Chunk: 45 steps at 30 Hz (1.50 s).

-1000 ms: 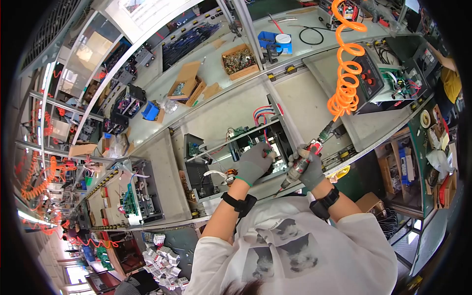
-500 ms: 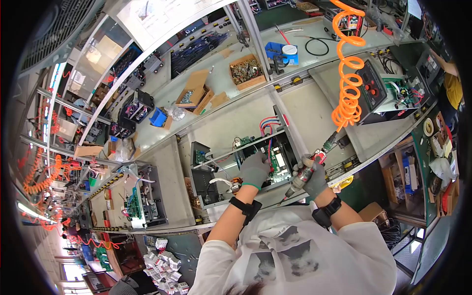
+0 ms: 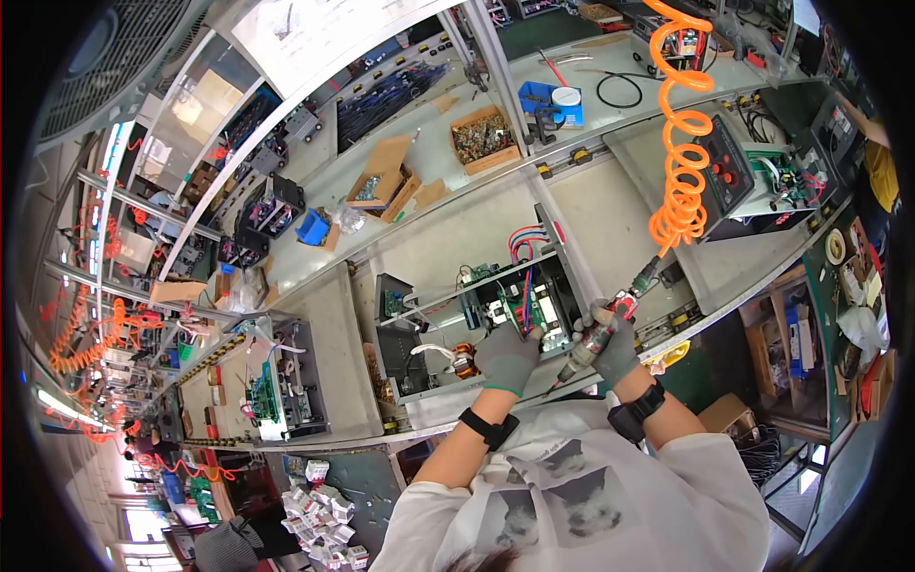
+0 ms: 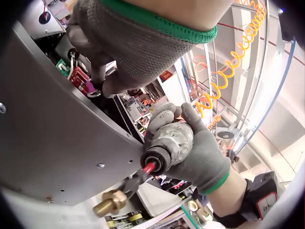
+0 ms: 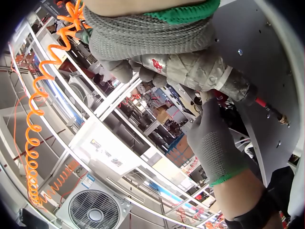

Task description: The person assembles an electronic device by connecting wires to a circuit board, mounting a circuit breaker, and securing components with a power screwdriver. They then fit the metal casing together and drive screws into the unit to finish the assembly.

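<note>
My gloved right hand (image 3: 615, 345) grips a taped air screwdriver (image 3: 588, 345), tilted down toward the case's front edge. At its bit sits a brass bolt with a nut (image 4: 114, 202), outside the grey panel. My gloved left hand (image 3: 510, 357) reaches over the front wall of the open metal case (image 3: 448, 391), its fingers pinching the red and blue cables (image 3: 527, 296) that run down to it. A ring lug with a purple sleeve (image 4: 90, 88) shows right by the left fingertips. Green circuit boards (image 3: 500, 303) lie behind this hand.
An orange coiled air hose (image 3: 679, 181) hangs down to the screwdriver. Another open case (image 3: 295, 381) stands at left, and a black-panelled unit (image 3: 729, 172) at right. Across the back bench are a box of small metal parts (image 3: 481, 138) and a blue bin (image 3: 538, 97).
My left hand has drawn back from over the boards toward the case's front wall, the cables following it. My right hand keeps holding the screwdriver in nearly the same place.
</note>
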### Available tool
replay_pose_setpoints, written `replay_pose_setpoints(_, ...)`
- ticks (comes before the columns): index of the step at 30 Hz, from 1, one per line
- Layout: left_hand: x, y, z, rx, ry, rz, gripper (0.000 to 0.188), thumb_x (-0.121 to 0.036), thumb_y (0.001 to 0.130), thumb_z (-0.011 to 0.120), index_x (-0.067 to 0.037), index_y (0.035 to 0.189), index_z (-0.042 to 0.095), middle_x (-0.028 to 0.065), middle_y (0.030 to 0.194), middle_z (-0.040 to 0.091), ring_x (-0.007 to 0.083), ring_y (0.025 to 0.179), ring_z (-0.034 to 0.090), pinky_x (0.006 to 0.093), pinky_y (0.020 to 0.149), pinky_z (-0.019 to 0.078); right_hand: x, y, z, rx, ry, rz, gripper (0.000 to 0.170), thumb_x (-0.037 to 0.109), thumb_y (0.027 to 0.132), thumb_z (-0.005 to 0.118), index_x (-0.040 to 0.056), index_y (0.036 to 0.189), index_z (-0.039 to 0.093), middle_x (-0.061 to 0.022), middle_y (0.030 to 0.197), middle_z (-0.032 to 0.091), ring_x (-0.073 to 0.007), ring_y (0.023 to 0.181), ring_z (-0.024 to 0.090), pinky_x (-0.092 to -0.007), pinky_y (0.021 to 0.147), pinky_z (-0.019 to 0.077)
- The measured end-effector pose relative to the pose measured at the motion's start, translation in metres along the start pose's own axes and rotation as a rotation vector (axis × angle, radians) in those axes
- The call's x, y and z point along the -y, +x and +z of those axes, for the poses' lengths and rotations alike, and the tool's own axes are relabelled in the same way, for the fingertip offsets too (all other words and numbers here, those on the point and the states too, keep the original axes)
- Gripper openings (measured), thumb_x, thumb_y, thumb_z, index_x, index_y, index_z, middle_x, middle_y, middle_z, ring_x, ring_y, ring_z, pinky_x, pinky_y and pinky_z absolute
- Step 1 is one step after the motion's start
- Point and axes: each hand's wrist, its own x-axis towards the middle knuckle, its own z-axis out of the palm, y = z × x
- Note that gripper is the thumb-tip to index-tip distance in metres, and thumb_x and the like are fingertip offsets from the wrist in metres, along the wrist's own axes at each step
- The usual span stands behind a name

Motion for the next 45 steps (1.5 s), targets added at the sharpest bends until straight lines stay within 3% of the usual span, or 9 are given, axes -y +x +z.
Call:
replay_pose_setpoints(4, 0.014, 0.009, 0.013, 0.05, 0.036, 0.068, 0.05, -0.052, 0.086, 0.048, -0.006, 0.086, 0.068, 0.0175, 0.084, 0.067, 0.0341, 0.08, 0.066, 0.0428, 0.07, 0.0505, -0.001, 0.003, -0.002, 0.024, -0.009, -0.019, 0.017, 0.01, 0.076, 0.062, 0.0076, 0.09, 0.052, -0.0069, 0.071, 0.054, -0.0232, 0.065, 0.058, -0.0369, 0.058, 0.0513)
replay_pose_setpoints(8, 0.032, 0.024, 0.042, 0.069, -0.677, 0.195, 0.043, -0.042, 0.087, 0.058, 0.0, 0.081, 0.067, 0.0101, 0.074, 0.066, 0.0219, 0.062, 0.06, 0.0344, 0.058, 0.047, -0.002, 0.003, -0.003, 0.06, 0.025, -0.036, 0.016, 0.01, 0.076, 0.061, 0.0074, 0.089, 0.053, -0.007, 0.069, 0.054, -0.0235, 0.065, 0.059, -0.0358, 0.058, 0.0515)
replay_pose_setpoints(10, 0.039, 0.035, 0.04, 0.794, -1.556, -0.053, 0.04, -0.038, 0.087, 0.06, 0.001, 0.082, 0.068, 0.0049, 0.069, 0.063, 0.0141, 0.055, 0.053, 0.0291, 0.051, 0.0419, -0.002, 0.003, -0.001, 0.06, 0.013, -0.032, 0.015, 0.011, 0.076, 0.061, 0.008, 0.088, 0.053, -0.0067, 0.069, 0.054, -0.0234, 0.065, 0.059, -0.0358, 0.057, 0.0516)
replay_pose_setpoints(11, 0.043, 0.039, 0.04, 0.781, -1.566, -0.058, 0.04, -0.038, 0.087, 0.06, 0.001, 0.082, 0.068, 0.0049, 0.069, 0.063, 0.0141, 0.055, 0.053, 0.0291, 0.051, 0.0419, -0.002, 0.005, -0.003, 0.048, 0.012, -0.024, 0.015, 0.011, 0.076, 0.061, 0.0082, 0.089, 0.053, -0.0064, 0.07, 0.054, -0.0231, 0.066, 0.058, -0.0358, 0.058, 0.0516)
replay_pose_setpoints(17, 0.032, 0.048, 0.01, 0.043, -0.714, 0.164, 0.034, -0.033, 0.084, 0.056, -0.003, 0.081, 0.071, 0.012, 0.065, 0.065, 0.0249, 0.059, 0.061, 0.0369, 0.058, 0.045, 0.0, 0.001, 0.001, 0.04, -0.014, -0.031, 0.012, 0.012, 0.077, 0.062, 0.0095, 0.086, 0.053, -0.0045, 0.071, 0.053, -0.0205, 0.067, 0.056, -0.035, 0.06, 0.0508)
replay_pose_setpoints(21, 0.028, 0.059, 0.005, 0.151, -0.676, 0.181, 0.036, -0.036, 0.083, 0.057, -0.003, 0.081, 0.07, 0.0189, 0.066, 0.062, 0.0318, 0.064, 0.062, 0.0389, 0.062, 0.0461, -0.001, 0.001, 0.002, 0.035, -0.052, -0.045, 0.013, 0.011, 0.077, 0.061, 0.0093, 0.087, 0.054, -0.0049, 0.071, 0.054, -0.0209, 0.066, 0.056, -0.0352, 0.059, 0.0507)
replay_pose_setpoints(26, 0.03, 0.074, 0.016, -0.213, -0.536, 0.064, 0.036, -0.038, 0.083, 0.058, -0.003, 0.087, 0.069, 0.0189, 0.076, 0.065, 0.0344, 0.073, 0.063, 0.0407, 0.068, 0.0472, -0.003, 0.003, -0.001, 0.017, -0.041, -0.053, 0.012, 0.011, 0.077, 0.062, 0.0096, 0.087, 0.054, -0.0051, 0.071, 0.054, -0.0213, 0.065, 0.056, -0.0357, 0.059, 0.0504)
replay_pose_setpoints(37, 0.052, 0.088, -0.001, 0.441, -0.928, 0.269, 0.029, -0.031, 0.081, 0.061, -0.005, 0.089, 0.07, 0.0161, 0.079, 0.066, 0.0281, 0.072, 0.063, 0.0364, 0.066, 0.048, -0.002, -0.001, 0.007, 0.016, -0.043, -0.062, 0.012, 0.011, 0.078, 0.06, 0.0066, 0.086, 0.052, -0.0068, 0.069, 0.054, -0.022, 0.065, 0.057, -0.0354, 0.058, 0.0512)
replay_pose_setpoints(45, 0.027, 0.071, -0.018, -0.039, -0.092, 0.201, 0.027, -0.031, 0.08, 0.058, -0.008, 0.088, 0.071, 0.0142, 0.078, 0.067, 0.0309, 0.076, 0.064, 0.0399, 0.069, 0.0498, -0.003, 0.001, 0.004, 0.033, -0.049, -0.058, 0.012, 0.011, 0.077, 0.06, 0.0075, 0.083, 0.051, -0.0069, 0.07, 0.054, -0.022, 0.065, 0.057, -0.0357, 0.058, 0.0511)
